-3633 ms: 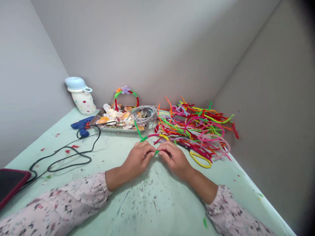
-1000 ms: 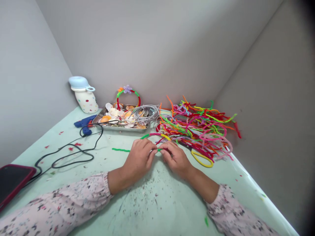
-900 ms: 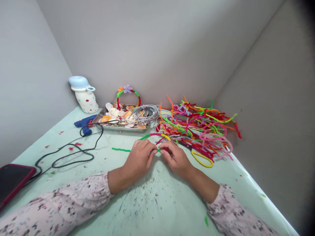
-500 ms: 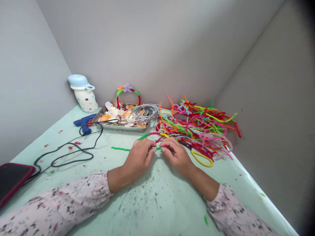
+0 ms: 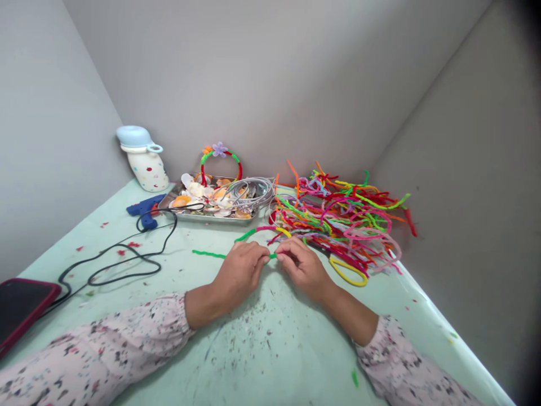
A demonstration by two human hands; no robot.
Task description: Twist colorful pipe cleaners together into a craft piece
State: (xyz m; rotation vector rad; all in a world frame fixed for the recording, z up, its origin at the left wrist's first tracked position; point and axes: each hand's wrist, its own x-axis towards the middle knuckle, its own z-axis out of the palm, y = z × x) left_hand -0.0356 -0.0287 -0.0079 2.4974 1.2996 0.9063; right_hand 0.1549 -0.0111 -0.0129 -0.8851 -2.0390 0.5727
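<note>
My left hand (image 5: 242,272) pinches a green pipe cleaner (image 5: 208,254), whose loose end sticks out to the left over the table. Close beside it, my right hand (image 5: 303,269) is closed in a pinch on the same work, where a short green stretch shows between the fingertips. Behind the hands arches a wrapped band (image 5: 265,228) in green, magenta and yellow; its lower ends run in behind my fingers. How the pipe cleaner meets the band is hidden by my fingers.
Loose pipe cleaners (image 5: 338,217) heap at the back right, with yellow-handled scissors (image 5: 349,272) partly beneath. A metal tray (image 5: 211,218) holds shells, coiled grey wire (image 5: 253,192) and a flowered hoop (image 5: 240,169). At left are a bottle (image 5: 146,166), blue glue gun (image 5: 147,208), its cord and a phone (image 5: 21,310).
The fingertips of my left hand have closed together on the green pipe cleaner. My right hand stays nearly in place, and the view has shifted very slightly.
</note>
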